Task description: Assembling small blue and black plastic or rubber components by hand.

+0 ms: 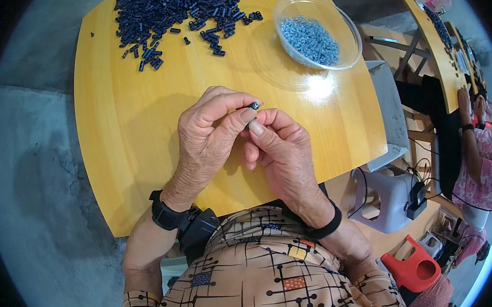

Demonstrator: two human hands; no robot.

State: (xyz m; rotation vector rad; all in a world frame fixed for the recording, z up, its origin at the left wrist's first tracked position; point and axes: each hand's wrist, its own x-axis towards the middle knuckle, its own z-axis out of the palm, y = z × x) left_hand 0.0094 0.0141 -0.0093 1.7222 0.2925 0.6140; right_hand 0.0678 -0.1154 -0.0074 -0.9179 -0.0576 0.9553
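Observation:
Over the near middle of the table, my left hand pinches a small black cylindrical piece between thumb and forefinger. One end of it shows, with a light spot like metal. My right hand is closed at the lower end of the same piece, thumb and fingertips touching it. The fingers hide most of it, so I cannot tell if a second small part is there. Beyond my hands lies a large heap of similar black pieces. A clear round bowl at the far right holds many small silvery metal parts.
All this is on a yellow wood-grain table. A grey bin stands against its right edge. Further right are a pale plastic stool with cables, a red stool, and other people at another table.

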